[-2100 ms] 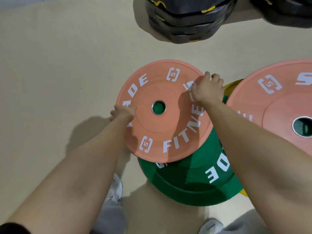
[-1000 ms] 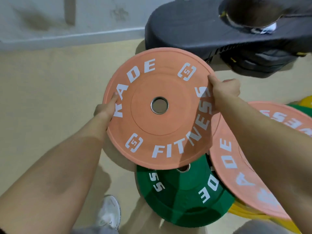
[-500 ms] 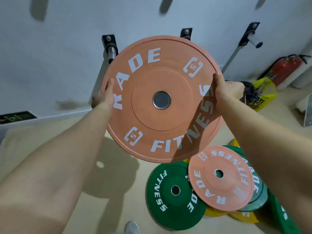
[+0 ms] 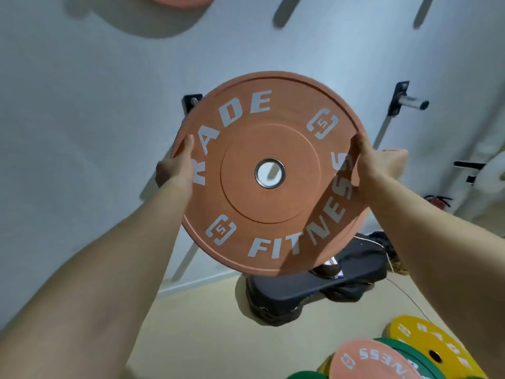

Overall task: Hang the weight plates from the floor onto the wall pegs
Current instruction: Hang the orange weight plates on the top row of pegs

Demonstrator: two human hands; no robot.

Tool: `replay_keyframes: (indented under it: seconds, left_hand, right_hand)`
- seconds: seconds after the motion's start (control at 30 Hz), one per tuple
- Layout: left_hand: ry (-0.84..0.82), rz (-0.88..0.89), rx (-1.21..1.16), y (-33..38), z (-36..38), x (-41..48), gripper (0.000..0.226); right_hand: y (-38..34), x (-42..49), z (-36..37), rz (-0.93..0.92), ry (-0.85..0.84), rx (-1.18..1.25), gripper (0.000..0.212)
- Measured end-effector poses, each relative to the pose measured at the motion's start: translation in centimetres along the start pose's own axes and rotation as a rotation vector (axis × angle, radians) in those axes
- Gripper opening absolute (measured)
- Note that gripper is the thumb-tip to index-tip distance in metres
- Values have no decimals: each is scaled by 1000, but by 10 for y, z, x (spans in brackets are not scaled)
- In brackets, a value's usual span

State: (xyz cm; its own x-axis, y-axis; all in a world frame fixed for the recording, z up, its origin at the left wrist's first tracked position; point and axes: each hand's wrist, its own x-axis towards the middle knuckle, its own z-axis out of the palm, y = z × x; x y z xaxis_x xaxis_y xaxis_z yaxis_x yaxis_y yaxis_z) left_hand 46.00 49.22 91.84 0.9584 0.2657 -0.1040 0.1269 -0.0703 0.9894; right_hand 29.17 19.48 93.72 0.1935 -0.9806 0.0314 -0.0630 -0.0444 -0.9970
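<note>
Plate (image 4: 273,209), where is it? (Obs 1)
Off the floor (image 4: 205,324), upright, lettered face to camera, held up before the wall (image 4: 82,119). Top-left rim covers a bracket (image 4: 192,101); whatever sticks out of it is hidden. Bare peg (image 4: 410,103) juts out well to the right (Obs 2)
Hands? (Obs 1)
Left hand (image 4: 177,168) grips left rim, thumb flat on the face, fingers behind, unseen. Right hand (image 4: 379,162) grips right rim likewise, thumb in front. Both arms stretched forward and up, hands about level with the hole (image 4: 270,173) (Obs 2)
How to seat it well? (Obs 1)
My judgement: sight through the hole. Only wall shows there, so it isn't lined up yet. Shift till a peg end fills it, keep plate square to wall, push straight on, release only once the weight sits. Fingers behind the rim risk a pinch; slide them off late. More plates (image 4: 382,359) lie on the floor (Obs 2)
</note>
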Motion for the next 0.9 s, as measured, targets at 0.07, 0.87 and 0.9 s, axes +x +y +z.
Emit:
replay_keyframes:
  seconds: [0.07,0.87,0.9]
  left_hand:
    - [11,40,-37,38,-4,-1,77]
    - [58,352,-374,380,200,23,98]
    - [59,373,-380,394,208,23,94]
  right_hand:
    - [-35,6,5,-56,6,28,72]
    - [-308,274,103,-242,21,389,61]
    - [-318,285,107,-250,26,392,60]
